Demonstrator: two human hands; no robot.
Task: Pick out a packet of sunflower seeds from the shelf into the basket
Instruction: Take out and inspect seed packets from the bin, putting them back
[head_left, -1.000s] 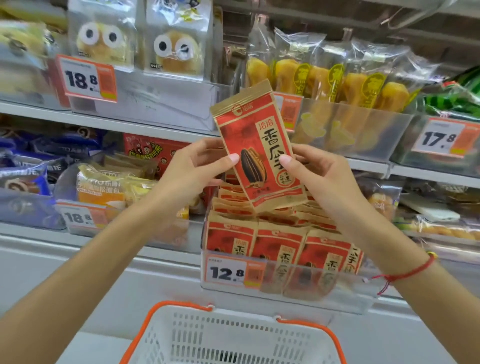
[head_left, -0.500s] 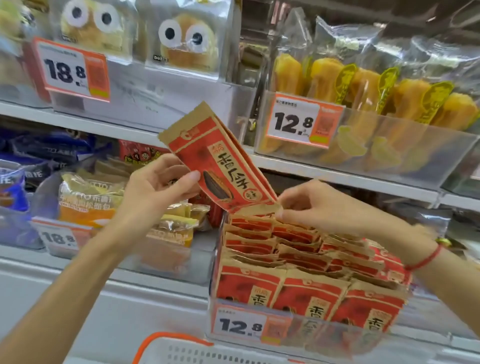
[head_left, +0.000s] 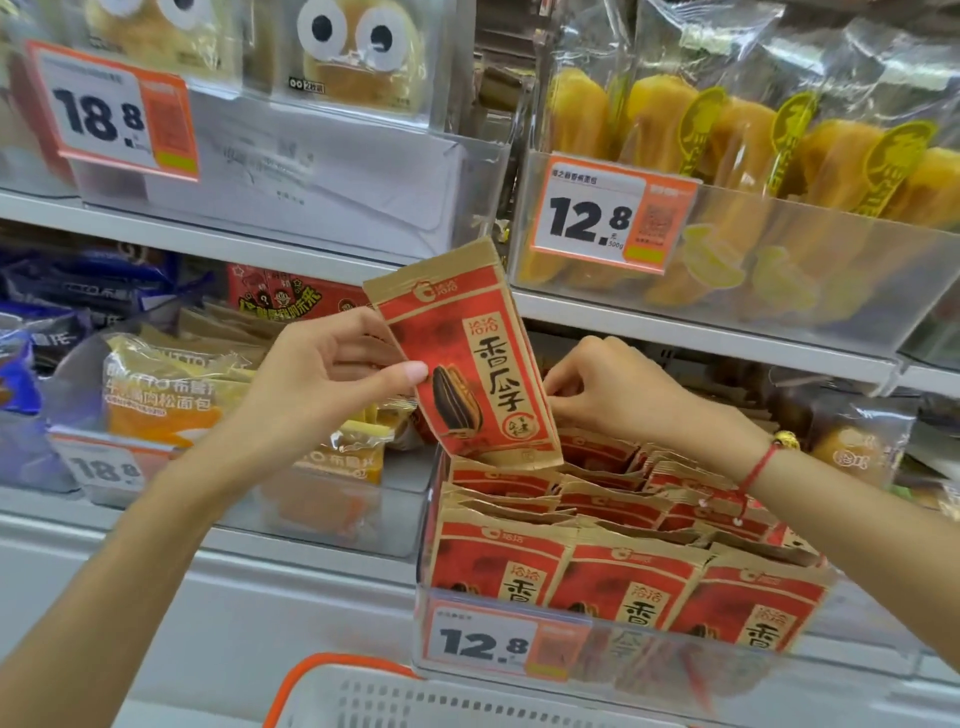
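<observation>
Left hand (head_left: 332, 379) pinches the red seed packet (head_left: 467, 358) by its edge, thumb on the front, holding it tilted above the clear bin (head_left: 602, 654) of matching packets. Right hand (head_left: 608, 395) is curled just behind it; whether it grips anything, can't tell. White basket (head_left: 395, 696) sits below.

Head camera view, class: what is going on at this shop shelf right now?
A person's left hand holds one red packet of sunflower seeds up above the clear tray of matching packets. The right hand, fingers curled, is just behind that packet; whether it grips anything is unclear. The white basket waits below, and the packet is not yet in it.
</observation>
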